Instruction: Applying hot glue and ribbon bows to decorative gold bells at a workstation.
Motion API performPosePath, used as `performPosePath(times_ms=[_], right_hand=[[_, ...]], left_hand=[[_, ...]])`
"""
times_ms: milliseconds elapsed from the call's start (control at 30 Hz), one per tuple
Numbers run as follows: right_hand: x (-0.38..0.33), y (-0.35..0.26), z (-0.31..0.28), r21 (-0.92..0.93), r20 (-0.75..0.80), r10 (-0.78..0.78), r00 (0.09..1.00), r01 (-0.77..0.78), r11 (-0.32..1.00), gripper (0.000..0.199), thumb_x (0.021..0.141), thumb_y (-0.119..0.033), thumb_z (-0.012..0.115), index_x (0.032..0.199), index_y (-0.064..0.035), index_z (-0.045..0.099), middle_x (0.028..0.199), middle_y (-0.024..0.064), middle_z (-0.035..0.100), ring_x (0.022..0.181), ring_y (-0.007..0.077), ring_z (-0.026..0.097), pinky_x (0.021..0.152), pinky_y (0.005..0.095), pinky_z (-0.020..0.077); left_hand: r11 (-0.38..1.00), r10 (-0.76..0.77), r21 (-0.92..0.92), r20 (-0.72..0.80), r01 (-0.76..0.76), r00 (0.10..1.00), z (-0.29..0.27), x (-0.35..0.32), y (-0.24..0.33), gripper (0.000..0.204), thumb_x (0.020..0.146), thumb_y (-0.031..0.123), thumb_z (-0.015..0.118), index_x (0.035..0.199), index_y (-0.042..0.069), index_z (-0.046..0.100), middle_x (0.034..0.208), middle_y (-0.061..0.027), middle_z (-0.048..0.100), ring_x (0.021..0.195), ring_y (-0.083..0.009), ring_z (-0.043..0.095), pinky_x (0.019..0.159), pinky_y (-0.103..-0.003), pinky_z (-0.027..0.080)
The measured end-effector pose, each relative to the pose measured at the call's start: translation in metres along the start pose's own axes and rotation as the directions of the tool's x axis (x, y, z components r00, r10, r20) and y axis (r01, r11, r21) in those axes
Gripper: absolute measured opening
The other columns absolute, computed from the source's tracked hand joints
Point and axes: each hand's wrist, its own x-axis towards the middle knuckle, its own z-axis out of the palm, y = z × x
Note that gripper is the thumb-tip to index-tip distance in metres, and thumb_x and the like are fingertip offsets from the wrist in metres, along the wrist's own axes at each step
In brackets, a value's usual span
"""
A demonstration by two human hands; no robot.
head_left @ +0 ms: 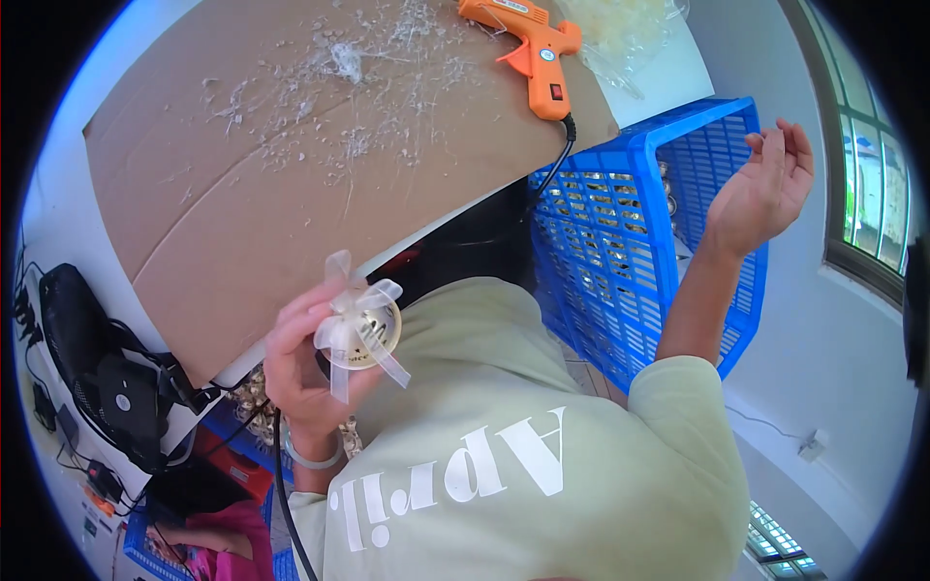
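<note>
My left hand [300, 358] is closed around a small round gold-rimmed piece [383, 327], which looks like a tin or lid, with dark lettering on its face. A sheer whitish ribbon bow [346, 326] lies over its left side, the tails hanging down. The fingers partly cover its far edge. Off to the right, my right hand [763, 189] is raised over the blue plastic basket [644, 232], palm turned up. Its fingers are loosely bent and I see nothing in them. Several gold-coloured round pieces [615, 198] show through the basket's slats.
An orange glue gun [544, 60] lies at the far side of the cardboard-covered table [223, 261], its black cord running toward the basket. Dried glue strings [349, 63] litter the cardboard. A black bag [92, 358] stands at left. Another person's arm [208, 539] shows at lower left.
</note>
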Motion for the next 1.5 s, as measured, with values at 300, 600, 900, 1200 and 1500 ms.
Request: performPosePath(times_ms=[300,600,900,1200,1500], right_hand=[[-0.056,0.261,-0.085,-0.495,0.473,0.782,0.406,-0.612,0.617,0.024,0.089,-0.014,0.060,0.110,-0.0023,0.061,0.089,0.0016,0.061,0.074,0.0121,0.055,0.066,0.0239,0.0443],[-0.128,0.294,0.043,-0.383,0.876,0.482,-0.030,-0.651,0.655,0.032,0.091,-0.021,0.056,0.117,-0.0026,0.056,0.100,0.0036,0.057,0.085,0.0149,0.052,0.075,0.0274,0.0405],[-0.061,0.329,-0.029,-0.396,0.879,0.472,-0.062,-0.646,0.653,0.040,0.092,-0.027,0.052,0.124,-0.0030,0.050,0.111,0.0056,0.053,0.096,0.0176,0.048,0.084,0.0308,0.0367],[0.001,0.362,-0.105,-0.349,0.850,0.523,0.065,-0.675,0.650,0.048,0.093,-0.033,0.048,0.130,-0.0033,0.044,0.121,0.0076,0.048,0.108,0.0203,0.044,0.094,0.0342,0.0328],[-0.026,0.372,-0.211,-0.352,0.729,0.671,0.139,-0.764,0.541,0.056,0.094,-0.040,0.045,0.137,-0.0036,0.039,0.132,0.0097,0.044,0.119,0.0231,0.040,0.103,0.0376,0.0290]], left_hand=[[0.887,-0.458,-0.022,-0.177,0.462,0.871,0.001,-0.107,-0.037,0.067,0.071,-0.005,0.076,0.124,0.004,0.036,0.134,-0.0211,0.048,0.115,-0.0273,0.056,0.091,-0.037,0.051],[0.701,-0.471,-0.302,-0.876,0.646,0.101,-0.044,-0.279,-0.089,0.055,0.078,0.000,0.071,0.124,0.002,0.040,0.124,-0.0167,0.051,0.105,-0.0201,0.057,0.082,-0.029,0.053],[0.231,0.062,0.225,-0.974,0.947,0.216,-0.069,-0.318,-0.120,0.044,0.078,0.007,0.071,0.115,0.000,0.048,0.108,-0.0144,0.060,0.089,-0.0179,0.062,0.073,-0.030,0.053],[0.649,-0.559,0.201,-0.528,0.734,0.639,-0.014,-0.183,-0.052,0.011,0.083,0.009,0.066,0.092,0.003,0.062,0.083,-0.0077,0.064,0.076,-0.0162,0.065,0.067,-0.028,0.053],[0.956,-0.183,0.175,-0.272,0.236,0.945,0.008,-0.077,0.017,0.014,0.079,0.000,0.068,0.091,0.003,0.061,0.079,-0.0085,0.062,0.071,-0.0228,0.065,0.061,-0.028,0.052]])
